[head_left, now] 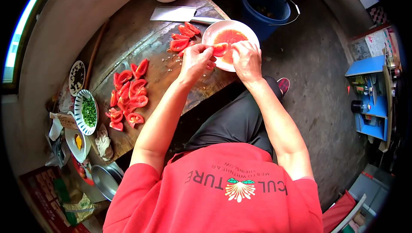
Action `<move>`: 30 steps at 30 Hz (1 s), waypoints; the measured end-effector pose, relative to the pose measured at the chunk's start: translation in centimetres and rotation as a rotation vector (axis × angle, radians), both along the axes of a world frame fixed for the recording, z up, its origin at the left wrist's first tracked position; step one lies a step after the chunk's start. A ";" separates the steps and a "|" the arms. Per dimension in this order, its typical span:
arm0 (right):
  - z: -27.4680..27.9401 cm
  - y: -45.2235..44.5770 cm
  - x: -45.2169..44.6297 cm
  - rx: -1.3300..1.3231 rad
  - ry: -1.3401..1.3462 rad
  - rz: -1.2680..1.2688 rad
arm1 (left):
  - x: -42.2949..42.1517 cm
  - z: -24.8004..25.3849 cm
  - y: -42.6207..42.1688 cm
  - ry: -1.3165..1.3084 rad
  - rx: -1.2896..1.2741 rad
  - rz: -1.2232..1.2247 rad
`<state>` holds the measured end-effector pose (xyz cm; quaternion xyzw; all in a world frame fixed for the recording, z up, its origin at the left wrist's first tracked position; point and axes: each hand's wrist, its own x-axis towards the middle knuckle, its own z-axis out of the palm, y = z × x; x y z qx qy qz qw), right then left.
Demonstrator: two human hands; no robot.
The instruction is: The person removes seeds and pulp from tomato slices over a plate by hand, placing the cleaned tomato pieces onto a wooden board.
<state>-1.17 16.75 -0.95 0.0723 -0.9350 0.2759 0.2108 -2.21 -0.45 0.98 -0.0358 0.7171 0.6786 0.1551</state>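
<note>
One tomato wedge (220,50) is pinched between the thumb and fingers of my left hand (198,62), over one white plate (209,32). My right hand (247,62) curls at its other end; whether those fingers grip it, I cannot tell. On the table (161,72) lie two groups of cut tomatoes: the bigger group (138,100), well over ten pieces, and the smaller group (179,44), about five, just beside the plate. One cleaver (174,14) lies behind them. The wedge is bright red, smooth and glossy; wet red pulp (230,36) covers the middle of the plate.
</note>
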 end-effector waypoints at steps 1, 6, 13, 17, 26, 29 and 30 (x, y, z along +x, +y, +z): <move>0.2 -0.1 0.2 -0.023 0.067 0.007 | -0.1 0.0 -0.3 -0.044 0.046 -0.001; -0.3 0.1 1.3 -0.131 0.220 0.082 | 0.2 -0.1 -2.3 -0.023 0.082 0.133; -1.9 0.0 4.9 -0.117 0.315 0.174 | -0.9 -4.0 -14.2 0.511 -1.154 0.474; -2.1 0.1 4.5 -0.152 0.309 0.183 | -0.4 -4.4 -13.7 0.727 -1.500 0.448; -2.0 -0.1 4.2 -0.163 0.300 0.198 | -4.0 -4.8 -7.7 0.528 -1.027 0.194; -2.2 0.1 4.0 -0.175 0.288 0.182 | -5.5 -5.1 -8.9 0.342 -0.911 0.071; -2.1 0.1 3.9 -0.192 0.284 0.184 | -5.3 -5.0 -8.7 0.417 -0.945 0.090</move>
